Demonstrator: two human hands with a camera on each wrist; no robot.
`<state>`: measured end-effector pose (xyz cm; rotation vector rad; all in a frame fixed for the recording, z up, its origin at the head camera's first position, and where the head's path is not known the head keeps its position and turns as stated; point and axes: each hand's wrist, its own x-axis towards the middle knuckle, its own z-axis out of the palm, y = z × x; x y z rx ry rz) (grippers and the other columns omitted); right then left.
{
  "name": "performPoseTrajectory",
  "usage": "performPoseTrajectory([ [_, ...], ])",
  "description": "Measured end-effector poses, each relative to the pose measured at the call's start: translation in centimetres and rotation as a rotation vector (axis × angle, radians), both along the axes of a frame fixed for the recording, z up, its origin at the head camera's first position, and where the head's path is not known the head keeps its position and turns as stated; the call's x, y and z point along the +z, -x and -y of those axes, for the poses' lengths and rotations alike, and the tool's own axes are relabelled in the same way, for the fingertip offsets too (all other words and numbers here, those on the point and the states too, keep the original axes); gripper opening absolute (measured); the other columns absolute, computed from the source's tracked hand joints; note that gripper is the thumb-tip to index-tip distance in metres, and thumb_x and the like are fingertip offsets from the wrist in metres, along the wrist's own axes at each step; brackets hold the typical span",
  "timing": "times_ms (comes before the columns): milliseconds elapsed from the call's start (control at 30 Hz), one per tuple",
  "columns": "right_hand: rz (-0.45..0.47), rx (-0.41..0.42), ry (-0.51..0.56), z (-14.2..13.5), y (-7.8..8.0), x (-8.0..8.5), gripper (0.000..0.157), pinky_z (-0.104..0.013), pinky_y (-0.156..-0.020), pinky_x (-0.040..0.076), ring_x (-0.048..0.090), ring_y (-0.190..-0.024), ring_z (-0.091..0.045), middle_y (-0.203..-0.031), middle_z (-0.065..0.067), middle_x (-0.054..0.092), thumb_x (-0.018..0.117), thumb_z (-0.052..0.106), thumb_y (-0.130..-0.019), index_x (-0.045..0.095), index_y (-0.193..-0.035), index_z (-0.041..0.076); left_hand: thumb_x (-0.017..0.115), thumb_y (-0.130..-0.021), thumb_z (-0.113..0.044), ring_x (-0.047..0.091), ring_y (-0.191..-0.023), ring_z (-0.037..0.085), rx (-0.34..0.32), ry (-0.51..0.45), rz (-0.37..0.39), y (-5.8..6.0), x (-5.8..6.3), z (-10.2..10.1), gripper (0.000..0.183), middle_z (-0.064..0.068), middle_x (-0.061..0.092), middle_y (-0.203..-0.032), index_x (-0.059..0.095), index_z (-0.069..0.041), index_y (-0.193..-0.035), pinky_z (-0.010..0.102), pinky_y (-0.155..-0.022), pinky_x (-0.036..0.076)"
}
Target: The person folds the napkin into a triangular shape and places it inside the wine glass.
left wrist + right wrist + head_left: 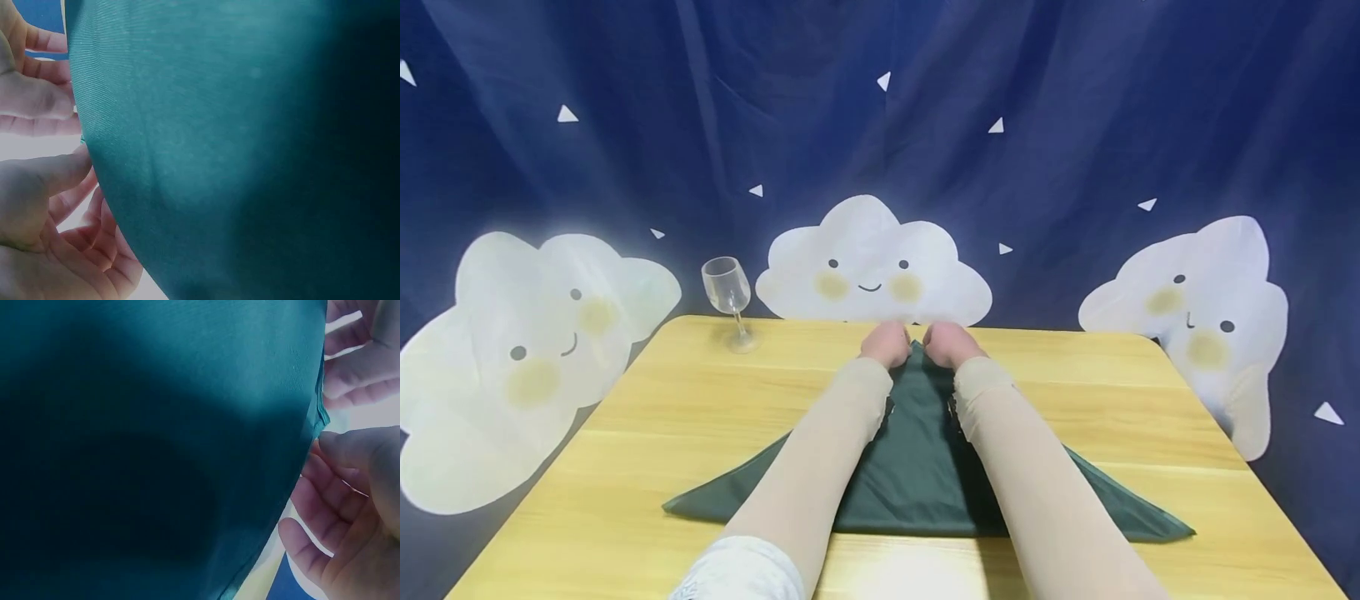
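Observation:
A dark green cloth napkin (917, 467) lies as a triangle on the table, its long edge facing me and its point at the far side. My left hand (886, 343) and right hand (953, 343) meet at that point, one on each side, fingers curled. In the left wrist view, the left hand (56, 219) has its thumb at the cloth's edge and fingers partly hidden behind it. The right wrist view has the right hand (356, 500) pinching near the small folded tip. Shaded green fabric fills most of both wrist views.
An upright, clear wine glass (727, 287) stands at the table's back left corner. The light wooden table (625, 450) ends just beyond my hands. Behind it hangs a dark blue curtain (1037, 67) with smiling clouds and small white triangles.

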<state>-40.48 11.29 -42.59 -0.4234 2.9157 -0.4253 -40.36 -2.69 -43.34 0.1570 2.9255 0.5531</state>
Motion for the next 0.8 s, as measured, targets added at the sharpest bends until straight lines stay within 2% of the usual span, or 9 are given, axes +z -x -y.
performPoseTrajectory([
  [200,-0.029,-0.010,-0.010,0.3,0.4,0.5,0.014,-0.037,-0.077,0.047,0.054,-0.083,-0.025,-0.095,-0.007,0.067,0.059,0.004,-0.088,0.072,-0.086,0.008,0.061,-0.097,-0.009,0.048,-0.069,0.021,0.007,-0.016,-0.026,0.1,0.4,-0.3,0.025,0.002,0.045,-0.074,0.054,-0.013,-0.073,0.034,-0.058,0.038],
  [300,-0.028,-0.026,-0.002,0.3,0.5,0.7,0.011,-0.039,-0.082,0.049,0.058,-0.088,-0.026,-0.097,-0.007,0.068,0.061,0.004,-0.089,0.071,-0.091,0.007,0.059,-0.097,-0.008,0.051,-0.072,0.021,-0.015,-0.014,-0.052,0.3,0.3,-0.3,0.022,0.003,0.050,-0.077,0.057,-0.013,-0.076,0.033,-0.058,0.039],
  [433,-0.028,-0.027,0.010,0.2,0.6,0.4,0.009,-0.039,-0.082,0.049,0.059,-0.088,-0.026,-0.093,-0.006,0.066,0.060,0.003,-0.089,0.067,-0.090,0.008,0.055,-0.097,-0.006,0.052,-0.072,0.022,-0.036,-0.025,-0.064,0.4,0.2,-0.2,0.020,0.003,0.051,-0.077,0.058,-0.012,-0.078,0.033,-0.057,0.039],
  [567,-0.054,0.036,0.010,0.1,0.7,0.1,0.012,-0.040,-0.083,0.049,0.059,-0.089,-0.026,-0.094,-0.005,0.067,0.060,0.001,-0.087,0.068,-0.089,0.010,0.053,-0.098,-0.007,0.052,-0.071,0.022,-0.063,-0.012,-0.074,0.3,0.1,0.1,0.021,0.004,0.051,-0.076,0.058,-0.011,-0.078,0.032,-0.058,0.039],
  [667,-0.080,0.099,-0.009,0.1,0.9,0.0,0.014,-0.040,-0.084,0.050,0.060,-0.088,-0.025,-0.091,-0.004,0.067,0.061,-0.002,-0.083,0.069,-0.086,0.010,0.055,-0.099,-0.009,0.055,-0.073,0.022,-0.106,0.010,-0.106,0.1,0.2,0.3,0.023,0.003,0.056,-0.076,0.063,-0.011,-0.077,0.032,-0.060,0.042],
  [800,-0.092,0.149,-0.053,0.2,1.1,-0.2,0.016,-0.038,-0.078,0.050,0.060,-0.081,-0.024,-0.083,-0.001,0.066,0.061,0.000,-0.083,0.069,-0.079,0.013,0.059,-0.098,-0.014,0.057,-0.075,0.020,-0.161,0.059,-0.125,0.0,0.1,0.5,0.026,0.000,0.061,-0.077,0.067,-0.013,-0.074,0.032,-0.063,0.046],
])
